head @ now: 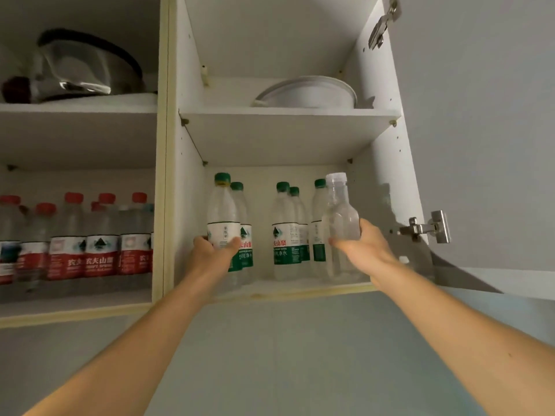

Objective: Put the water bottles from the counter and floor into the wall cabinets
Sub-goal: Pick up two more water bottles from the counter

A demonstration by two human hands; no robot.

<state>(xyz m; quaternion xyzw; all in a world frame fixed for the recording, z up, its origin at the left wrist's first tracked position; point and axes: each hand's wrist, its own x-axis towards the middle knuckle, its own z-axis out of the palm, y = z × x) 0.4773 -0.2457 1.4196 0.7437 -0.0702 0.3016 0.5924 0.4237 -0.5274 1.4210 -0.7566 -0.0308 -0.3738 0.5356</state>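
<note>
Both arms reach up into the right wall cabinet (270,291). My left hand (211,255) grips a green-capped water bottle (222,211) with a white label at the left of the lower shelf. My right hand (362,246) holds a clear unlabelled bottle with a clear cap (339,216) at the shelf's right front. Several green-capped, green-labelled bottles (285,232) stand upright behind and between them. The left cabinet's lower shelf holds several red-capped, red-labelled bottles (100,238).
The open cabinet door (480,130) hangs to the right on metal hinges (429,228). A white bowl-like dish (309,93) sits on the right cabinet's upper shelf. A metal pot with a glass lid (75,70) rests on the left cabinet's upper shelf.
</note>
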